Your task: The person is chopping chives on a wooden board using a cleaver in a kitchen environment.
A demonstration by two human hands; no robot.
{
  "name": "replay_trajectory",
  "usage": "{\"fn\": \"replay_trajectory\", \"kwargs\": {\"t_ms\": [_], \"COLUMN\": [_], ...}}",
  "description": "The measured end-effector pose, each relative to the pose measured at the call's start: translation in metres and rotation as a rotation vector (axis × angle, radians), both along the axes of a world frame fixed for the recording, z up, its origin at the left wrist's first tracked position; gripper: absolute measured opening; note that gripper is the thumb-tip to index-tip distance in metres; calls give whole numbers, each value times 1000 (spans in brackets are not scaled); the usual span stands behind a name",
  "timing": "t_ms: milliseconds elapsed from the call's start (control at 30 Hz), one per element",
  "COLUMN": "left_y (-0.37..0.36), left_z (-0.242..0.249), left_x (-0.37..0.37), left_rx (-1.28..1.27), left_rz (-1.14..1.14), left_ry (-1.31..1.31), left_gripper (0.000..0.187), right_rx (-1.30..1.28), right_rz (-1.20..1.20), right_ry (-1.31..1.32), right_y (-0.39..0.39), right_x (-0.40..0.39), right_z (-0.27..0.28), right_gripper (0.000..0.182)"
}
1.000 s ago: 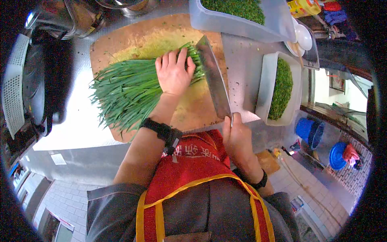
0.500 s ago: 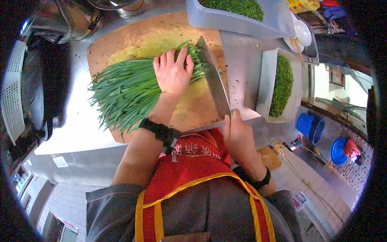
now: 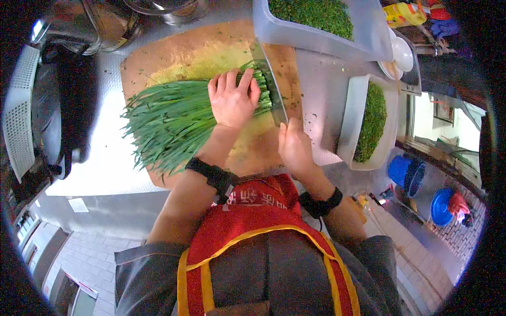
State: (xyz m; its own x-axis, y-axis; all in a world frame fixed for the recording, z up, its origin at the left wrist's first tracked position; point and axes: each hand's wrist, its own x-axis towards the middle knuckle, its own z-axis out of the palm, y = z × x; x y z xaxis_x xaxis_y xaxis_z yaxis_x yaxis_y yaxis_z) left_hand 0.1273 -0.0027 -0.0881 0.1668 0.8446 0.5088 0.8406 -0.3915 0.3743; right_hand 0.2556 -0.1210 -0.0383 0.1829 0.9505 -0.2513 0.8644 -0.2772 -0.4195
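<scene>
A thick bundle of garlic chives (image 3: 174, 113) lies across the wooden cutting board (image 3: 195, 39), leaf tips fanned to the left. My left hand (image 3: 232, 100) presses down on the bundle near its right end, fingers curled over the stalks. In my right hand (image 3: 296, 145) is the handle of a cleaver (image 3: 271, 81), gripped in closed fingers. Its broad blade stands along the cut ends of the chives, a short way right of my left fingertips. Small green bits are scattered on the board.
A large plastic tub (image 3: 321, 39) of chopped greens stands behind the board. Another tub (image 3: 348, 124) of chopped greens is to the right, with white bowls (image 3: 402, 54) beyond it. A white perforated basket (image 3: 21, 116) and metal pots (image 3: 100, 26) are at left.
My right hand and the cleaver have moved away from me and left, bringing the blade against the chives' cut ends. My left hand stays on the bundle; the whole view has shifted slightly.
</scene>
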Motion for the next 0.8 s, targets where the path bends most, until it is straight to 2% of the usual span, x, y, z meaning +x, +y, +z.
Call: {"fn": "replay_trajectory", "kwargs": {"t_ms": [100, 167, 300, 600, 800], "left_y": [-8, -4, -4, -5, -4], "left_z": [-1, -1, -2, -1, 0], "left_x": [3, 1, 2, 1, 0], "left_rx": [9, 22, 14, 23, 11], "left_rz": [-13, 4, 1, 16, 5], "left_ry": [-13, -10, 0, 43, 46], "left_gripper": [20, 21, 22, 20, 19], "right_rx": [134, 172, 72, -174, -131], "right_rz": [-1, -57, -55, -24, -29], "right_ry": [51, 77, 36, -59, 67], "right_y": [-1, -4, -23, -44, -24], "right_x": [8, 2, 0, -2, -1], "right_z": [7, 34, 81, 79, 74], "right_gripper": [20, 19, 19, 22, 22]}}
